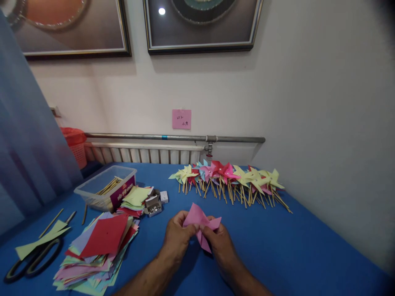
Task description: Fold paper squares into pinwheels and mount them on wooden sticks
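A pink paper pinwheel (197, 214) with folded blades is held above the blue tabletop. My left hand (180, 230) grips it from the left, thumb pressed near its centre. From the right, my right hand (219, 238) pinches it too, its thumb meeting the left one at the middle. Whether a pin goes through the centre is hidden by the thumbs. To the left lies a stack of coloured paper sheets (106, 236) with a red one on top. Small boxes of metal pins (153, 209) stand open beyond my left hand.
Finished pinwheels on sticks (228, 176) lie in a row at the back right. A clear plastic tub (89, 192) holds wooden sticks. Black-handled scissors (40, 257) lie far left under pale green paper strips (43, 240). A radiator (145, 154) and pipe run along the wall.
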Tool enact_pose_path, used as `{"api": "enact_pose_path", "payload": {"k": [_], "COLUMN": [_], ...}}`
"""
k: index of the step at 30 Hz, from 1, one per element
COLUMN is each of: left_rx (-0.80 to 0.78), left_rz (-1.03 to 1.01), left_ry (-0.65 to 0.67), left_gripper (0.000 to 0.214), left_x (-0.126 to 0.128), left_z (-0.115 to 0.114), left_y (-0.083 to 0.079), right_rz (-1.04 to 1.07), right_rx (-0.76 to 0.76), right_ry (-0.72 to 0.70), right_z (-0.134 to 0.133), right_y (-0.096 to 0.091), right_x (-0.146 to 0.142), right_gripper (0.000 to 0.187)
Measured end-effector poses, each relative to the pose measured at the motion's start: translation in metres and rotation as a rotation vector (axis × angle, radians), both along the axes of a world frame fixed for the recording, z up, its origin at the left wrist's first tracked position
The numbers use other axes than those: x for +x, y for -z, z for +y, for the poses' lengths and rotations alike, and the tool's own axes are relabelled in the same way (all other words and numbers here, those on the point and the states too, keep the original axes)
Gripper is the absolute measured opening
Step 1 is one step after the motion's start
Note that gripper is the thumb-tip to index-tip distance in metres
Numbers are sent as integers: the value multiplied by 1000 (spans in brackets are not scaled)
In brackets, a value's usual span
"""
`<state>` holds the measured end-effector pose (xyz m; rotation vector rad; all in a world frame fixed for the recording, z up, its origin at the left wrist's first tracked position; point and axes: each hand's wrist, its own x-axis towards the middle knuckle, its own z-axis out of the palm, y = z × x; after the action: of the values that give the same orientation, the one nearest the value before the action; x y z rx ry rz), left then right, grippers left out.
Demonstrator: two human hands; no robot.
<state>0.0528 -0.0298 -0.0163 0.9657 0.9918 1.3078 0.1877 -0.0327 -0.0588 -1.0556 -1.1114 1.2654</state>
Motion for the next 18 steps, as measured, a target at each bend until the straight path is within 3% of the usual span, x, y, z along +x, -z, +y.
{"api": "enact_pose_path", "payload": {"k": [8, 18], "left_rx": [15, 34], "left_rz": [78, 45], "left_ry": [124, 45], "left_gripper": [27, 20], "left_x": [-9, -5], "left_z": [4, 6], "left_y": [-2, 5], "right_rz": [-109, -76], "right_rx": [-30, -27], "right_ry": [-39, -1], "right_z": [5, -1], "right_y": [7, 1], "right_x": [6, 2], "right_gripper": [46, 57]}}
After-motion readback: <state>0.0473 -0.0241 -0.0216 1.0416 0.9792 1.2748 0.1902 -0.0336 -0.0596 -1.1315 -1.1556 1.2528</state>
